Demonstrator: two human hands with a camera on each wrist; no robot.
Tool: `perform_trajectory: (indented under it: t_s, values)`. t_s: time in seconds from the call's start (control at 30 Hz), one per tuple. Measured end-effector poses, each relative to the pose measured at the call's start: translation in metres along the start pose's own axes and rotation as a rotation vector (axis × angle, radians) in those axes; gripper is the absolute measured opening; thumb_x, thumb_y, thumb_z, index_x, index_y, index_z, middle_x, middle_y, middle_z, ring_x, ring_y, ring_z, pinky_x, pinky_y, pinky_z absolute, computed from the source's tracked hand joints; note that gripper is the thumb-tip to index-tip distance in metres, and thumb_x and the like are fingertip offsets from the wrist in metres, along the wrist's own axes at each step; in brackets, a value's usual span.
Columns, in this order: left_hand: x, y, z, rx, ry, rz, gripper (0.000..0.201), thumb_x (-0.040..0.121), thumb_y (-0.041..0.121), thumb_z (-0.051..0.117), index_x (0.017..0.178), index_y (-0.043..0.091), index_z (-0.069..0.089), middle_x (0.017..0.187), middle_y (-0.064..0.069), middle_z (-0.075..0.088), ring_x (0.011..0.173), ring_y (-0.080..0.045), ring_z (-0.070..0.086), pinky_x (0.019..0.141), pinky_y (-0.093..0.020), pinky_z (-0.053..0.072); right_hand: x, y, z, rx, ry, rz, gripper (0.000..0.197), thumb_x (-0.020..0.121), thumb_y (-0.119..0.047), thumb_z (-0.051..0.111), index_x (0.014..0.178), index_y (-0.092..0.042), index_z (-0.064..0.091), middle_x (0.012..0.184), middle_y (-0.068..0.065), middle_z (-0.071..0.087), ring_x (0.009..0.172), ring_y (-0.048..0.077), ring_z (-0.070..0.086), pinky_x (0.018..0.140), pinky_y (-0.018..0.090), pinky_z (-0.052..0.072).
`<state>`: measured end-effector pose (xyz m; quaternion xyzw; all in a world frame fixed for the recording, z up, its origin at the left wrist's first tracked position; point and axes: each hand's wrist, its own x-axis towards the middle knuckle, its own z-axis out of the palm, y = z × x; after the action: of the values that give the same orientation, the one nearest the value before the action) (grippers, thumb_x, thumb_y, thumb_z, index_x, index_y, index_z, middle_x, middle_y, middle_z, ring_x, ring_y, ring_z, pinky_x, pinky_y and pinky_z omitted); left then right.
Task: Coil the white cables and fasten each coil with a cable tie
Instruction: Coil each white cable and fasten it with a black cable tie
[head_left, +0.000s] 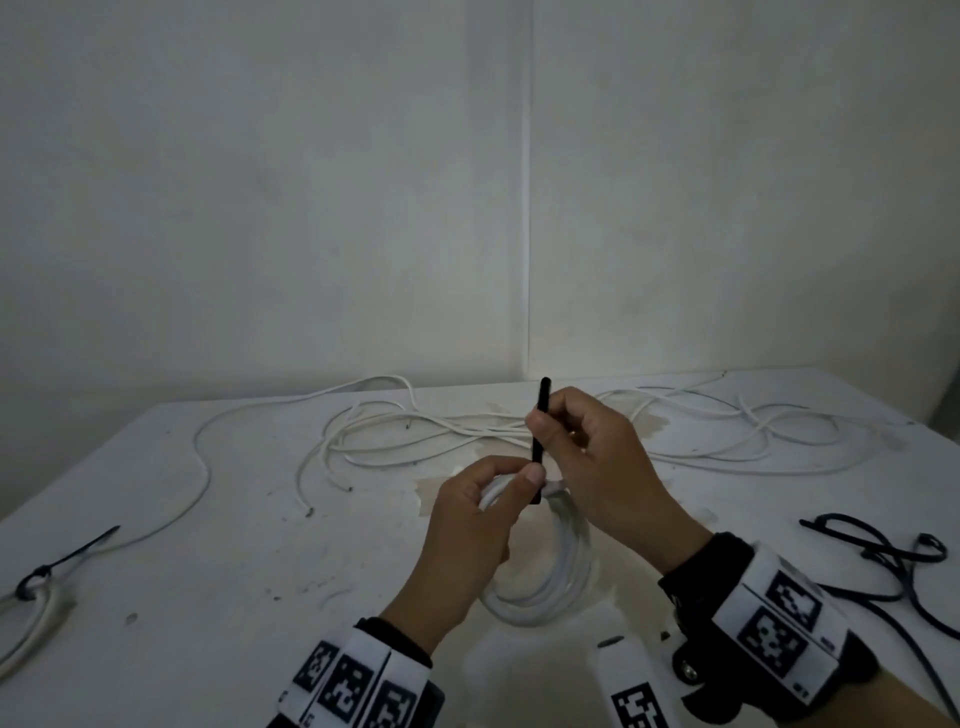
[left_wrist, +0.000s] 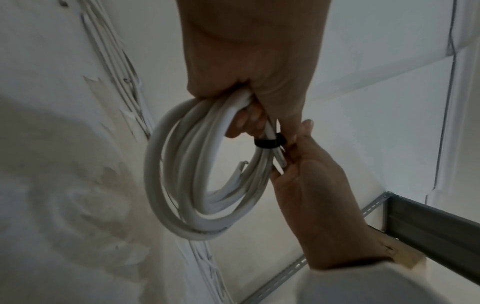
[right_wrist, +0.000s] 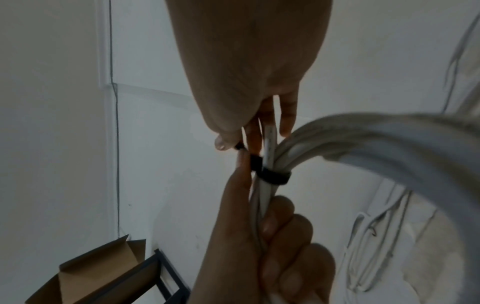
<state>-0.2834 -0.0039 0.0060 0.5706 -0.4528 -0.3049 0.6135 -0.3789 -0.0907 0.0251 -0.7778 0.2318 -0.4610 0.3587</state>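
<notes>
While gripping the white coil above the table, left hand fingers clamped round it, right hand pinching the upright black cable tie.

The left hand covers the top of the coil, so the cable tie loop is hidden in the head view. At 9 o'clock, a tied coil is cut by the edge. At 3 o'clock, the black ties blur together, perhaps several.
</notes>
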Motion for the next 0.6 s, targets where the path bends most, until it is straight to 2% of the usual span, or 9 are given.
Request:
perform_trajectory:
  t_s: [0.07, 0.13, 0.17, 0.27, 0.37, 0.43, 0.53, 0.6]
  values:
    - [0.003, -0.002, -0.008, -0.068, 0.055, -0.042, 0.015, 0.09, 0.022, 0.055, 0.083, 0.014, 0.065, 0.04, 0.012, 0.046, 0.034, -0.002, 0.033, 0.037, -0.016, 0.028, -0.003, 0.005, 0.001, 0.024, -0.117, 0.092, 0.01, 0.091, -0.034, 0.047, 0.084, -0.031, 0.053, 0.082, -0.014, 0.058, 0.075, -0.006, 0.053, 0.068, 0.007, 0.039]
    - [0.008, -0.002, -0.018, -0.165, 0.104, -0.069, 0.017, 0.09, 0.023, 0.054, 0.083, 0.011, 0.064, 0.04, 0.011, 0.037, 0.035, -0.002, 0.028, 0.037, -0.016, 0.025, -0.008, 0.011, 0.004, 0.028, -0.213, 0.172, 0.031, 0.085, -0.049, 0.035, 0.096, -0.03, 0.056, 0.092, -0.015, 0.06, 0.087, -0.006, 0.055, 0.074, 0.006, 0.039]
    - [0.01, -0.002, -0.023, -0.209, 0.116, -0.075, 0.018, 0.09, 0.024, 0.053, 0.084, 0.011, 0.064, 0.041, 0.012, 0.034, 0.036, -0.004, 0.025, 0.037, -0.016, 0.024, -0.011, 0.012, 0.007, 0.023, -0.259, 0.198, 0.039, 0.085, -0.051, 0.031, 0.101, -0.028, 0.058, 0.093, -0.014, 0.061, 0.087, -0.004, 0.056, 0.073, 0.006, 0.039]
    - [0.013, 0.0, -0.035, -0.231, 0.119, -0.071, 0.018, 0.091, 0.026, 0.052, 0.09, 0.013, 0.064, 0.043, 0.01, 0.031, 0.037, -0.005, 0.024, 0.038, -0.017, 0.023, -0.015, 0.004, 0.022, 0.139, -0.323, 0.292, 0.042, 0.092, -0.046, 0.027, 0.103, -0.021, 0.059, 0.078, -0.001, 0.062, 0.067, 0.003, 0.061, 0.056, 0.007, 0.041]
    - [0.011, -0.001, -0.046, -0.129, 0.119, -0.043, 0.018, 0.092, 0.029, 0.05, 0.09, 0.014, 0.06, 0.042, 0.012, 0.035, 0.037, -0.006, 0.028, 0.039, -0.018, 0.027, -0.013, -0.004, 0.036, 0.282, -0.249, 0.339, 0.038, 0.093, -0.043, 0.032, 0.084, -0.015, 0.056, 0.064, 0.005, 0.052, 0.047, 0.006, 0.052, 0.045, 0.011, 0.038]
    - [0.009, -0.002, -0.055, -0.062, 0.118, -0.019, 0.023, 0.092, 0.031, 0.048, 0.086, 0.012, 0.058, 0.043, 0.011, 0.036, 0.038, -0.006, 0.03, 0.04, -0.018, 0.03, -0.011, -0.008, 0.047, 0.305, -0.224, 0.341, 0.04, 0.085, -0.05, 0.036, 0.082, -0.016, 0.056, 0.062, 0.002, 0.048, 0.047, 0.007, 0.047, 0.046, 0.012, 0.036]
    - [0.008, -0.003, -0.068, -0.009, 0.114, -0.007, 0.027, 0.092, 0.034, 0.047, 0.085, 0.01, 0.058, 0.046, 0.011, 0.038, 0.04, -0.007, 0.034, 0.042, -0.019, 0.033, -0.011, -0.011, 0.064, 0.4, -0.198, 0.386, 0.045, 0.074, -0.056, 0.045, 0.085, -0.016, 0.062, 0.059, -0.002, 0.044, 0.048, 0.009, 0.042, 0.05, 0.021, 0.038]
    - [0.008, -0.006, -0.076, 0.013, 0.105, -0.01, 0.028, 0.093, 0.034, 0.044, 0.089, 0.012, 0.06, 0.052, 0.007, 0.044, 0.044, -0.008, 0.041, 0.047, -0.02, 0.04, -0.009, -0.014, 0.073, 0.433, -0.156, 0.42, 0.039, 0.077, -0.053, 0.048, 0.08, -0.017, 0.063, 0.057, -0.002, 0.041, 0.047, 0.009, 0.038, 0.05, 0.023, 0.037]
